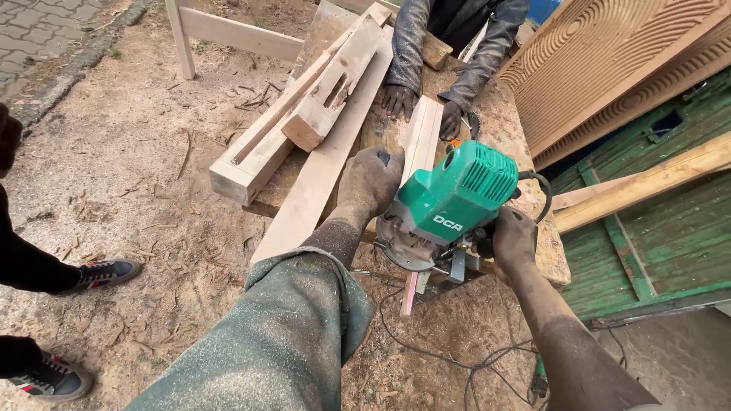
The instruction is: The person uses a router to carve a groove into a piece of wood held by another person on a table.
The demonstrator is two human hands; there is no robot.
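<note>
Green router (449,202) sits on the near end of a narrow wooden strip (421,141) on the desk (499,122), gripped from both sides — left hand (371,179) and right hand (512,237) each closed around a handle. Far along the strip, another person's two hands (400,99) press it down. Notched beams (304,106) lie left; sawdust covers the ground (129,152), green boards (670,228) stand right.

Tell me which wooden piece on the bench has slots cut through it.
The short thick block lying across the long beams, left of the co-worker's hands; the plain plank shows no slots.
</note>
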